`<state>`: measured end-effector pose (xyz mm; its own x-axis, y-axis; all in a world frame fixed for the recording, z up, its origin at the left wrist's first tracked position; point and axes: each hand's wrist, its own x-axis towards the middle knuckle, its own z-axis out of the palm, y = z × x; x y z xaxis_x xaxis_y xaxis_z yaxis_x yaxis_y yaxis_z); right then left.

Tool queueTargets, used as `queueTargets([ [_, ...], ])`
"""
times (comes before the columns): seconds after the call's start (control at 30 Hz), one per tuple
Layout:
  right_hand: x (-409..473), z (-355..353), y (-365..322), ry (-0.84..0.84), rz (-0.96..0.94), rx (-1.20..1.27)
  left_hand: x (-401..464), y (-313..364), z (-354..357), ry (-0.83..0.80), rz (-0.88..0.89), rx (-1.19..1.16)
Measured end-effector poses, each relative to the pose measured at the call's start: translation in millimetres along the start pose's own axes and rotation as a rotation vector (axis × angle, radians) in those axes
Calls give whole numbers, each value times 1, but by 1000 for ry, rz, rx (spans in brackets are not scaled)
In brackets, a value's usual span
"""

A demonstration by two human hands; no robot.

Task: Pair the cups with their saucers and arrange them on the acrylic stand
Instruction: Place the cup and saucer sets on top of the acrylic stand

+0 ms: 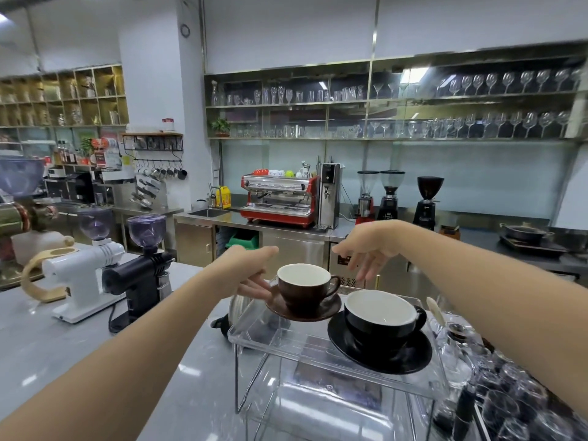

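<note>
A brown cup (304,286) with a white inside sits on a brown saucer (304,310) over the far left of the clear acrylic stand (273,340). My left hand (251,265) grips that saucer at its left rim, fingers under the edge. Whether the saucer touches the stand I cannot tell. A black cup (380,318) stands on a black saucer (380,353) on the stand's right part. My right hand (366,249) hovers just behind and above the brown cup, fingers spread downward, holding nothing.
A white grinder (82,275) and a black grinder (143,272) stand on the grey counter at the left. A metal kettle (237,308) sits behind the stand's left corner. Dark glasses (509,399) and a glass jar crowd the right side. Back counter holds a red espresso machine (280,198).
</note>
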<state>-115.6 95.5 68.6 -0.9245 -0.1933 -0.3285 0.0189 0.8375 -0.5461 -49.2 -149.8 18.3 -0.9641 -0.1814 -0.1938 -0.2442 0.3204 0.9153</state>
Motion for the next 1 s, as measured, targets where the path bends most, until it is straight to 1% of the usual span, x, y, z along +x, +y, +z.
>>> queueTargets([
  [0.13, -34, -19, 6, 50, -65, 25, -20, 16, 9, -75, 45, -77],
  [0.3, -79, -27, 25, 80, -119, 27, -53, 32, 35, -168, 86, -137],
  [0.53, -138, -26, 84, 129, -130, 41, -104, 38, 92, -376, 161, -236],
  [0.77, -188, 0, 153, 155, -139, 101, -132, 18, 156, -564, 154, -256],
  [0.9, -220, 23, 196, 118, -134, 143, -146, -6, 197, -600, 184, -220],
  [1.0, -236, 41, 222, 143, -108, 146, -153, -25, 217, -631, 175, -232],
])
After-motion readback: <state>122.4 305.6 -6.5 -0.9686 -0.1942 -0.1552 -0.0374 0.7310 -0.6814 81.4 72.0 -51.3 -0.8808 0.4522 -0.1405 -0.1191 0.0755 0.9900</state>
